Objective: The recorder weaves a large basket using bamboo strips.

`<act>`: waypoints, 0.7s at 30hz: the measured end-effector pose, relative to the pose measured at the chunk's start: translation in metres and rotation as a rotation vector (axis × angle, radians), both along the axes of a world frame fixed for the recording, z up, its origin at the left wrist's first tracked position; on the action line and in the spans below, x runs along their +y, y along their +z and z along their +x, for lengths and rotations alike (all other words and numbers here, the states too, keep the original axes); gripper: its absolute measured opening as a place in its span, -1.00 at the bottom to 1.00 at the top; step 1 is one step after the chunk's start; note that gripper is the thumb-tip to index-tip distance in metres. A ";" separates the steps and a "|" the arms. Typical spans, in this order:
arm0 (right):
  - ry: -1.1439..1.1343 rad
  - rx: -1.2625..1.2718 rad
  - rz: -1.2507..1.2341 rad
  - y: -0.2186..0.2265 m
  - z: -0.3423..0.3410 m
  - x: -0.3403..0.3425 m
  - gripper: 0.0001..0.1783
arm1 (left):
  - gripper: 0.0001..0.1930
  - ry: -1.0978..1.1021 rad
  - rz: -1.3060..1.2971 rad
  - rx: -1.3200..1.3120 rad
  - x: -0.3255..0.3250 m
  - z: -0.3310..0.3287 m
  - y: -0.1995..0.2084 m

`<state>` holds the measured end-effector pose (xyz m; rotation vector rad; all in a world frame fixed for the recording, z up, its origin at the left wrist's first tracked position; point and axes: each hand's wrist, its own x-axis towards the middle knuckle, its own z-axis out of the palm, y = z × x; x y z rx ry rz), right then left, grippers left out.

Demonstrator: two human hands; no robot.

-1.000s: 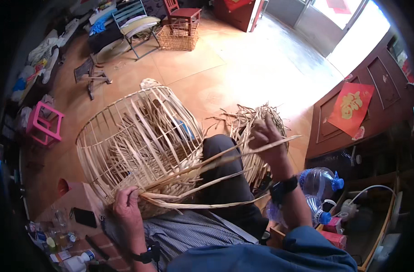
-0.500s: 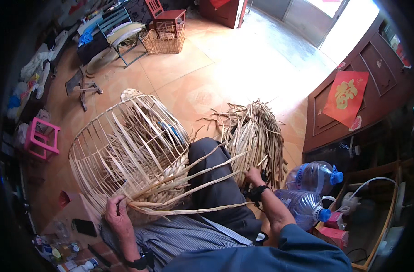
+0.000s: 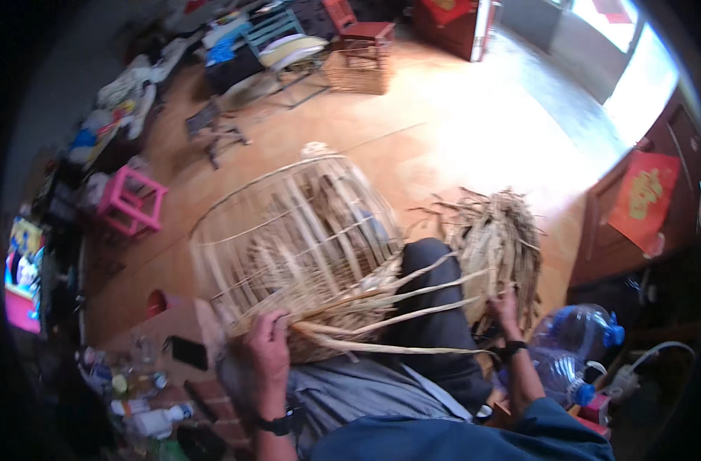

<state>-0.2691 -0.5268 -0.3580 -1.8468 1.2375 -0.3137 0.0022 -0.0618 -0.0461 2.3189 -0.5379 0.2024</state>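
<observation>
An open-ribbed woven basket (image 3: 293, 238), half-made from pale dried stalks, lies on its side against my lap and left knee. At its near edge my left hand (image 3: 269, 349) is closed, pinching the woven edge where several long loose strands (image 3: 412, 313) fan out to the right across my dark trousers. My right hand (image 3: 505, 311) is at the lower end of a thick bundle of dried stalks (image 3: 500, 238) standing right of my knee. Its fingers look curled, but blur hides what they grip. More loose stalks show inside the basket.
Two large clear plastic bottles (image 3: 569, 330) with blue caps stand beside my right forearm. A dark phone (image 3: 188, 352) lies on a low surface at left, near small bottles. A pink stool (image 3: 132, 201), a red chair (image 3: 362, 32) and a wicker crate (image 3: 358, 74) stand farther off.
The whole view has swung left, so everything sits farther right in the picture, and a lit screen shows at the far left. Both hands keep about the same places on basket and bundle.
</observation>
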 end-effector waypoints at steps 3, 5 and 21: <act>-0.027 -0.270 0.408 0.083 0.015 -0.027 -0.70 | -0.88 0.005 0.040 -0.058 0.001 0.000 0.013; 0.014 -0.536 0.439 0.142 0.028 -0.029 -0.74 | -0.85 0.038 0.093 -0.085 0.003 -0.003 0.027; 0.919 -0.478 -0.015 0.343 0.189 0.211 -0.74 | -0.77 -0.015 0.068 0.175 -0.022 -0.006 0.046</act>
